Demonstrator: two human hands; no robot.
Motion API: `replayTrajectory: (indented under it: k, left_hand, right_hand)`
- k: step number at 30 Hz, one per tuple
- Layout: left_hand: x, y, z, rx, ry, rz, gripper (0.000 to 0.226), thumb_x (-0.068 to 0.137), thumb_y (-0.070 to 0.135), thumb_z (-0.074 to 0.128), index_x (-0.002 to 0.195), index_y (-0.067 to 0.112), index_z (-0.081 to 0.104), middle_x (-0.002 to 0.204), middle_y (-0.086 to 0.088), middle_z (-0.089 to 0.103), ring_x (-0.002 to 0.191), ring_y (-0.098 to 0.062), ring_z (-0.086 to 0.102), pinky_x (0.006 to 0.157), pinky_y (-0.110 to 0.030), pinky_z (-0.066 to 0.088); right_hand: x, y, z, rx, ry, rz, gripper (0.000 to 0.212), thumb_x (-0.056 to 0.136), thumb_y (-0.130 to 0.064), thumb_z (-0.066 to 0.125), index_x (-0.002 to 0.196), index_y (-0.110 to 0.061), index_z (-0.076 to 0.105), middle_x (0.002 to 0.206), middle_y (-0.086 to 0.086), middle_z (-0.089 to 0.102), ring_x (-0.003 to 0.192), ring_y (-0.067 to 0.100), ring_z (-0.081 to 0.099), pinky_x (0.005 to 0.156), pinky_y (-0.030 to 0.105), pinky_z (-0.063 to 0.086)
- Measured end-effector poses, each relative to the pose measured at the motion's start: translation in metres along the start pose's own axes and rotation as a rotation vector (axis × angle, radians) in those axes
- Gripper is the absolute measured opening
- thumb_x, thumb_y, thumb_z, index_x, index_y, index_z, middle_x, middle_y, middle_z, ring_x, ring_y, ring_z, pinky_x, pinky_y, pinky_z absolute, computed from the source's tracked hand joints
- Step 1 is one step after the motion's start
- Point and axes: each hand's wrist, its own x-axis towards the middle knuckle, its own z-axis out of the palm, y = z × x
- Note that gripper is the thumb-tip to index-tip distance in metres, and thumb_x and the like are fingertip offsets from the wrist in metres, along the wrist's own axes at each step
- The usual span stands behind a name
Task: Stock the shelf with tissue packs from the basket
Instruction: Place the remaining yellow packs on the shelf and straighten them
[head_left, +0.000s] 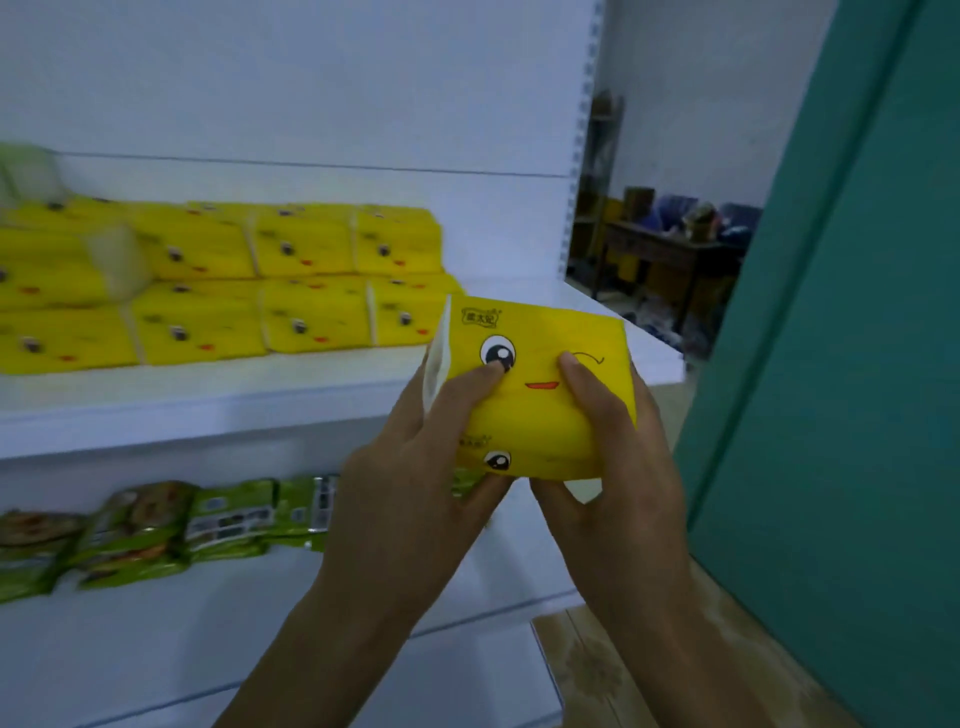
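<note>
Both hands hold yellow tissue packs (540, 384) printed with a winking cartoon face, in front of the shelf's right end. A second face shows on the lower part, so it may be two packs stacked. My left hand (415, 483) grips the left side and my right hand (618, 467) the right side, thumbs on the front. On the white shelf (260, 400) lie several matching yellow packs (291, 291) in two stacked rows, left of the held packs. The basket is out of view.
Green snack packets (156, 530) lie along the lower shelf. A teal panel (841, 364) stands close on the right. Past the shelf's perforated upright (582, 156), a dark table with clutter (670, 244) sits in a back room. Bare shelf surface lies right of the stacked packs.
</note>
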Motion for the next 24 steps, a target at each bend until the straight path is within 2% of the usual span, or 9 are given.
replayTrajectory:
  k: [5, 9, 11, 14, 16, 17, 20, 22, 24]
  left_hand:
    - [0.009, -0.083, -0.073, 0.157, 0.049, -0.027, 0.078, 0.066, 0.047, 0.066, 0.136, 0.033, 0.035, 0.134, -0.015, 0.055, 0.075, -0.031, 0.070, 0.050, -0.032, 0.054]
    - [0.032, -0.152, -0.130, 0.241, 0.143, 0.049, 0.077, 0.072, 0.042, 0.071, 0.140, 0.031, 0.038, 0.154, -0.010, 0.026, 0.086, -0.027, 0.065, 0.045, -0.026, 0.050]
    - [0.053, -0.187, -0.151, 0.283, 0.145, 0.071, 0.072, 0.075, 0.050, 0.062, 0.140, 0.032, 0.036, 0.154, -0.009, 0.026, 0.089, -0.029, 0.066, 0.042, -0.027, 0.050]
    - [0.084, -0.236, -0.161, 0.408, 0.112, 0.071, 0.073, 0.073, 0.058, 0.057, 0.139, 0.033, 0.035, 0.148, -0.010, 0.038, 0.073, -0.026, 0.069, 0.042, -0.023, 0.041]
    - [0.099, -0.266, -0.153, 0.498, 0.076, 0.072, 0.078, 0.070, 0.057, 0.066, 0.138, 0.032, 0.036, 0.143, -0.013, 0.046, 0.079, -0.027, 0.070, 0.050, -0.028, 0.047]
    - [0.103, -0.280, -0.146, 0.555, 0.056, 0.073, 0.078, 0.070, 0.059, 0.065, 0.137, 0.030, 0.036, 0.140, -0.014, 0.049, 0.090, -0.029, 0.069, 0.061, -0.035, 0.052]
    - [0.105, -0.307, -0.125, 0.702, -0.044, 0.083, 0.075, 0.072, 0.067, 0.040, 0.135, 0.027, 0.042, 0.132, -0.017, 0.055, 0.113, -0.034, 0.060, 0.092, -0.057, 0.043]
    - [0.102, -0.316, -0.119, 0.697, -0.131, 0.078, 0.075, 0.076, 0.070, 0.032, 0.133, 0.024, 0.050, 0.130, -0.018, 0.056, 0.116, -0.036, 0.057, 0.097, -0.063, 0.036]
    - [0.104, -0.317, -0.117, 0.715, -0.164, 0.056, 0.074, 0.078, 0.071, 0.031, 0.132, 0.024, 0.052, 0.134, -0.019, 0.053, 0.118, -0.037, 0.055, 0.098, -0.064, 0.033]
  right_hand:
    - [0.032, -0.070, 0.081, 0.123, -0.001, -0.075, 0.087, 0.072, -0.005, 0.080, 0.137, -0.039, 0.034, 0.149, 0.009, 0.035, 0.120, 0.016, 0.045, 0.078, 0.022, 0.052]
    - [0.078, -0.127, 0.147, 0.136, 0.022, -0.134, 0.079, 0.074, -0.016, 0.078, 0.135, -0.041, 0.034, 0.148, 0.012, 0.037, 0.124, 0.018, 0.042, 0.079, 0.019, 0.044]
    - [0.108, -0.146, 0.176, 0.131, 0.007, -0.140, 0.081, 0.073, -0.014, 0.078, 0.135, -0.042, 0.035, 0.146, 0.011, 0.038, 0.126, 0.020, 0.042, 0.077, 0.020, 0.042]
    - [0.142, -0.153, 0.213, 0.179, -0.100, -0.109, 0.079, 0.074, -0.019, 0.079, 0.135, -0.044, 0.037, 0.148, 0.009, 0.036, 0.134, 0.020, 0.036, 0.084, 0.014, 0.034]
    - [0.151, -0.146, 0.236, 0.197, -0.173, -0.076, 0.078, 0.075, -0.029, 0.079, 0.138, -0.041, 0.034, 0.149, 0.008, 0.033, 0.140, 0.020, 0.030, 0.093, 0.020, 0.035]
    - [0.152, -0.140, 0.246, 0.199, -0.211, -0.048, 0.078, 0.075, -0.033, 0.078, 0.139, -0.040, 0.033, 0.150, 0.008, 0.031, 0.141, 0.020, 0.027, 0.096, 0.024, 0.036]
    - [0.151, -0.123, 0.274, 0.091, -0.365, 0.038, 0.078, 0.079, -0.042, 0.071, 0.144, -0.037, 0.027, 0.154, 0.007, 0.024, 0.145, 0.022, 0.018, 0.103, 0.035, 0.036]
    - [0.149, -0.115, 0.286, -0.005, -0.448, 0.064, 0.077, 0.083, -0.048, 0.064, 0.146, -0.038, 0.021, 0.156, 0.006, 0.019, 0.146, 0.024, 0.015, 0.106, 0.039, 0.034]
    - [0.152, -0.113, 0.289, -0.033, -0.437, 0.057, 0.076, 0.083, -0.053, 0.061, 0.146, -0.037, 0.022, 0.154, 0.009, 0.025, 0.142, 0.028, 0.023, 0.107, 0.041, 0.036]
